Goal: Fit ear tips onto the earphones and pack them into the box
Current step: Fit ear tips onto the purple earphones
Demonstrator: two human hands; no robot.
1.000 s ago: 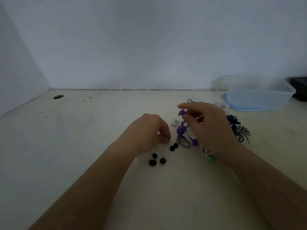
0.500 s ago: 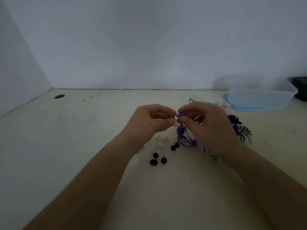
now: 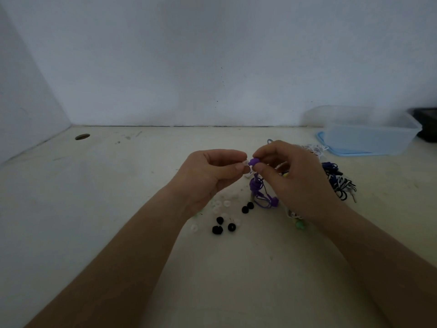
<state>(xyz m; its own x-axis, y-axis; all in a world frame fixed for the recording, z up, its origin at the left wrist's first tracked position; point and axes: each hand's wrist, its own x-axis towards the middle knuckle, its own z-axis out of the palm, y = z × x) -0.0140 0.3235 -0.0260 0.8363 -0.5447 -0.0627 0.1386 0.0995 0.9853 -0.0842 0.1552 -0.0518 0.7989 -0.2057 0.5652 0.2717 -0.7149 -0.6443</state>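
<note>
Two hands meet at the fingertips: the left hand (image 3: 212, 172) pinches a white ear tip (image 3: 246, 164), touching the purple earbud (image 3: 255, 161) pinched by the right hand (image 3: 296, 177), and the clear box (image 3: 369, 139) sits well to that hand's right.

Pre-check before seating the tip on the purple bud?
1. Right hand pinches the purple earbud: ok.
2. Left hand pinches a white ear tip right at the earbud: ok.
3. Tip bore lined up with the nozzle: cannot tell, the fingers hide it.
4. Purple cable hangs below, away from the tip: ok.
5. Spare black ear tips loose on the table: ok.
6. Clear plastic box has no lid on top: ok.
</note>
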